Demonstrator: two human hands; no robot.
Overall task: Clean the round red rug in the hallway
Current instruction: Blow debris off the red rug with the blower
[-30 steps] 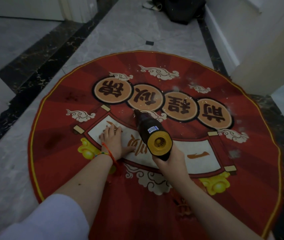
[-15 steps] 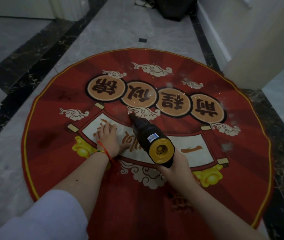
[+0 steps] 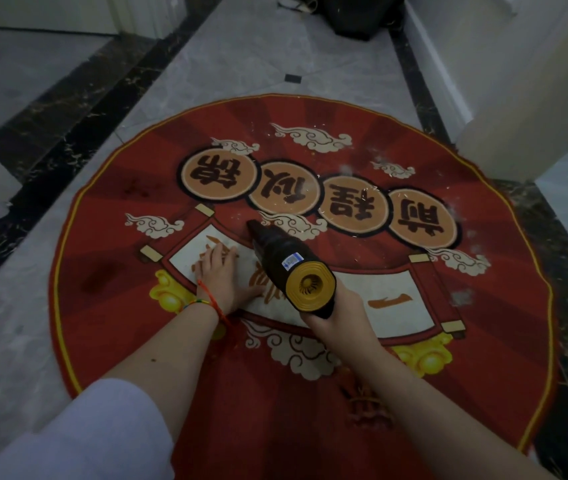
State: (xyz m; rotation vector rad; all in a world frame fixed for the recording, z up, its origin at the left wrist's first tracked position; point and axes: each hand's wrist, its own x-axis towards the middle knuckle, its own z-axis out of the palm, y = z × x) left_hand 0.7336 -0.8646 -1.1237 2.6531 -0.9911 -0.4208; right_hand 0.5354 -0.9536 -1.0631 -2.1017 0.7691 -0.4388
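Observation:
The round red rug (image 3: 396, 393) lies on the marble hallway floor, printed with clouds, four tan character discs and a white scroll. White crumbs and fluff are scattered over its far and right parts. My right hand (image 3: 339, 317) grips a black handheld vacuum (image 3: 284, 263) with a yellow rear vent. Its narrow nozzle touches the rug just below the discs. My left hand (image 3: 222, 278) presses flat on the scroll's left end, fingers spread, with a red string bracelet at the wrist.
A white door frame or wall corner (image 3: 524, 109) stands at the rug's right edge. A black bag (image 3: 362, 12) and a slipper (image 3: 296, 3) lie at the far end of the hallway. Dark marble strips (image 3: 78, 109) border the grey floor.
The view has shifted slightly. The vacuum nozzle has stayed near the cloud below the discs, and my left hand has kept pressing on the scroll.

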